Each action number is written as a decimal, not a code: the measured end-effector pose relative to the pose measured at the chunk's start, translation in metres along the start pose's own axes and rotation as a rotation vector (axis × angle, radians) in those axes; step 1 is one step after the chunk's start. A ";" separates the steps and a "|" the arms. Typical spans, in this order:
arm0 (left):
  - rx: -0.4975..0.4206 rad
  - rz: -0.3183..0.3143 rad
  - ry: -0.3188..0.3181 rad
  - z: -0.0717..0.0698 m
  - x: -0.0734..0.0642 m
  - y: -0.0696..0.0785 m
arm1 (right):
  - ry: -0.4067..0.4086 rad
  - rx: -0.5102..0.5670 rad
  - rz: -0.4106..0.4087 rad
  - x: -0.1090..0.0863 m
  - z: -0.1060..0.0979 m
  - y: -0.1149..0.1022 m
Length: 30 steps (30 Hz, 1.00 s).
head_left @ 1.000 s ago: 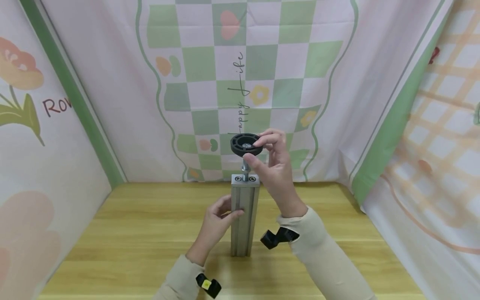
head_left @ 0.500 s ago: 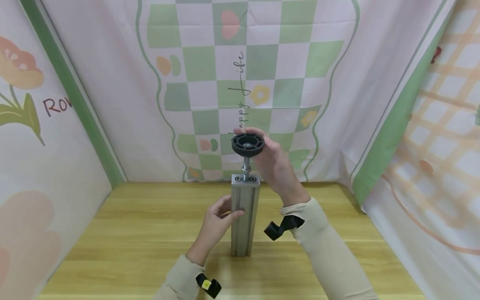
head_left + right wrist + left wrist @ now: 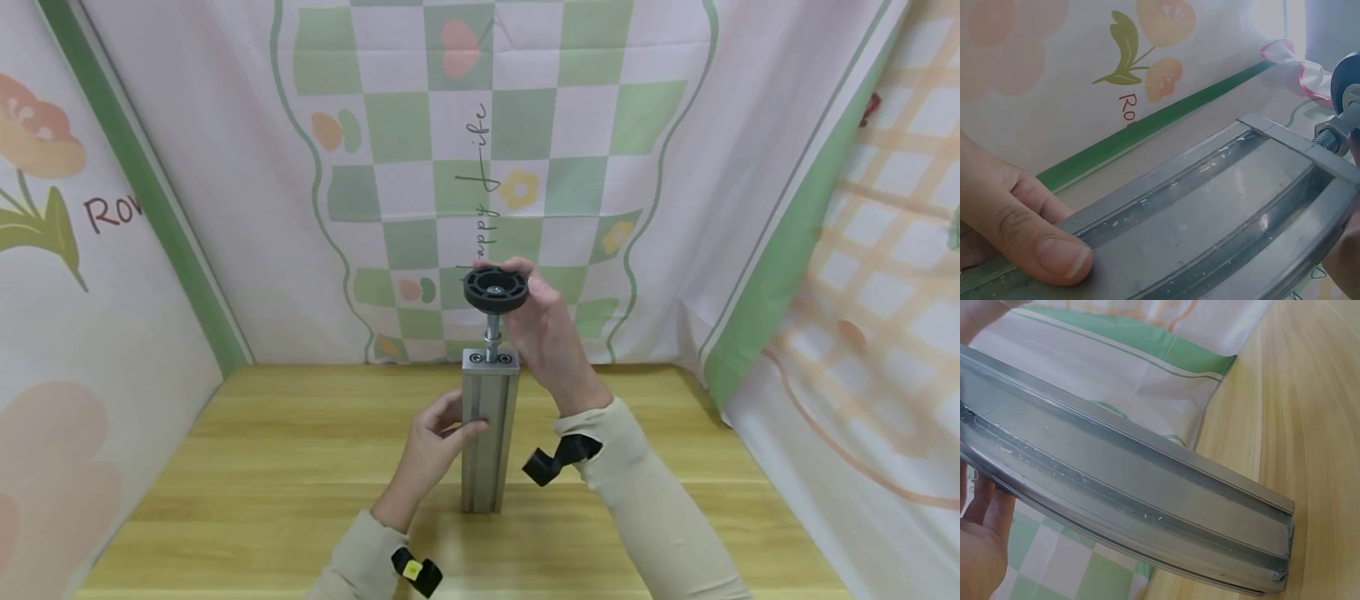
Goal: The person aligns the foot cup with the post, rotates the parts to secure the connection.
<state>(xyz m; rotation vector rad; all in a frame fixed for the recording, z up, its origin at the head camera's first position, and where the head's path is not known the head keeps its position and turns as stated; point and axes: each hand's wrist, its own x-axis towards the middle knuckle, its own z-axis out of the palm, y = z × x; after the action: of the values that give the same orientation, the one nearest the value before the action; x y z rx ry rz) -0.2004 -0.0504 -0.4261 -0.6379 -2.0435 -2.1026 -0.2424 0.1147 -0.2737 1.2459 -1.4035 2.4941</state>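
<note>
An aluminium profile (image 3: 482, 458) stands upright on the wooden table, an end plate (image 3: 491, 361) with two screws on its top. From that plate rises a threaded stem (image 3: 492, 325) with a nut (image 3: 1327, 128), carrying a black round levelling foot (image 3: 491, 305). My left hand (image 3: 429, 446) grips the profile from the left, its thumb across the near face and its other fingers behind. My right hand (image 3: 553, 342) holds the foot's rim, fingers bent round the far and right sides. The profile's lower end (image 3: 1272, 550) meets the tabletop in the left wrist view.
The wooden table (image 3: 300, 467) spreads around the profile. Behind it hangs a green-and-white checked curtain (image 3: 525, 125), with patterned cloth walls (image 3: 67, 350) at both sides. Black wrist cameras (image 3: 543, 467) are strapped over both sleeves.
My right hand has gone from pinching the foot's near right rim with thumb and fingers to reaching round its far side. The left hand and profile stay put.
</note>
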 end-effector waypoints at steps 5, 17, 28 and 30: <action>0.002 0.000 0.002 0.000 0.000 0.000 | 0.040 -0.064 -0.069 -0.003 0.001 0.002; 0.001 0.001 -0.002 0.000 -0.001 -0.001 | 0.169 -0.369 -0.242 -0.016 0.008 -0.002; 0.004 -0.027 -0.002 -0.001 -0.001 0.002 | 0.179 -0.511 -0.352 -0.012 0.016 0.001; 0.001 -0.030 -0.001 -0.001 -0.001 0.003 | 0.171 -0.513 -0.304 -0.012 0.016 0.001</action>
<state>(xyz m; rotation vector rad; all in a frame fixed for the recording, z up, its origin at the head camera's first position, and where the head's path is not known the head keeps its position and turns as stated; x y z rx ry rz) -0.1985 -0.0514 -0.4242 -0.6118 -2.0672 -2.1179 -0.2248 0.1065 -0.2774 1.0188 -1.5361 1.8334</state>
